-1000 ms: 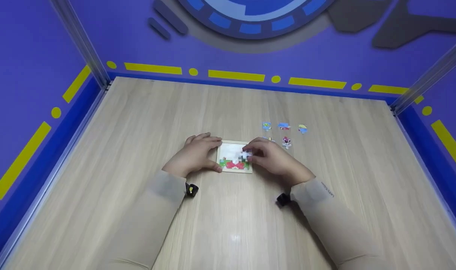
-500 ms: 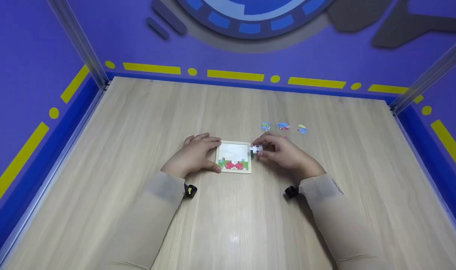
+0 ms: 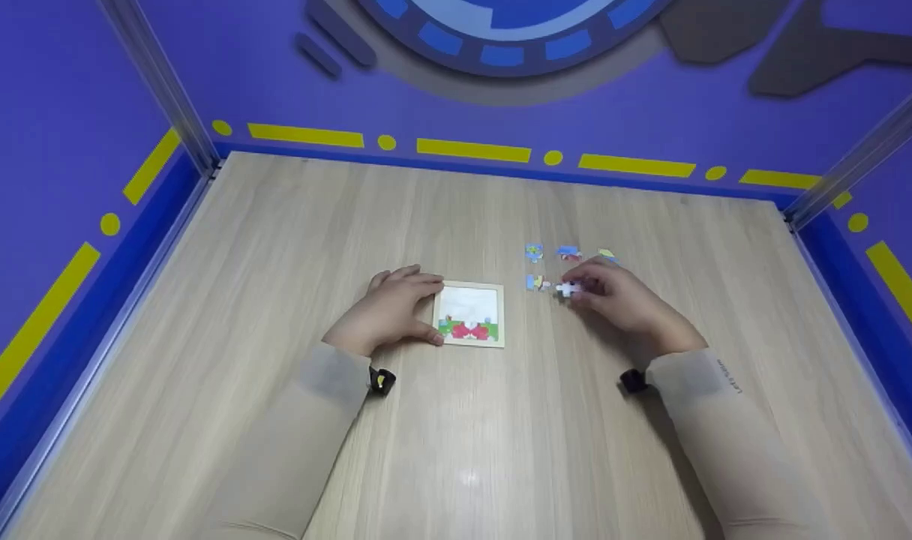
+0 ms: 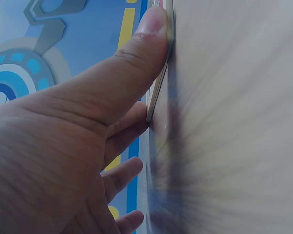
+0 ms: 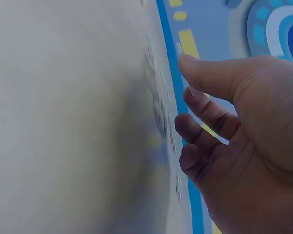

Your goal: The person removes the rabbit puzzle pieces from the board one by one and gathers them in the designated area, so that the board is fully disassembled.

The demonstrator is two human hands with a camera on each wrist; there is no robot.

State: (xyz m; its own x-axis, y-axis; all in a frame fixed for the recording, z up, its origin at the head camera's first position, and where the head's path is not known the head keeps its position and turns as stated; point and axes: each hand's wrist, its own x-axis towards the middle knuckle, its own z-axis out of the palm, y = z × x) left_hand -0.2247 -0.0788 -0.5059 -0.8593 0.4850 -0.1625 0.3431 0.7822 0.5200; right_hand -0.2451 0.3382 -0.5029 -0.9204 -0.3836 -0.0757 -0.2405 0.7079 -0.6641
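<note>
A small square puzzle tray (image 3: 500,315) with a pale wooden rim lies mid-table, red and green pieces filling its lower strip and bare white above. My left hand (image 3: 392,311) holds its left side, thumb at the near corner and index finger at the far one. In the left wrist view, that thumb (image 4: 136,53) presses on the tray's edge while the other fingers spread apart. My right hand (image 3: 621,300) pinches a whitish puzzle piece (image 3: 568,289) between thumb and fingers, right of the tray. In the right wrist view this piece (image 5: 179,48) shows edge-on by the thumb tip.
Several loose puzzle pieces lie beyond and beside my right hand: a blue one (image 3: 534,252), a blue and red one (image 3: 568,253), a yellow-topped one (image 3: 607,254) and another (image 3: 537,283) nearer the tray. Blue walls (image 3: 456,112) enclose the table's back and sides.
My right hand has moved right, away from over the tray to beside the loose pieces, carrying the puzzle piece. The left hand and the tray have stayed in place.
</note>
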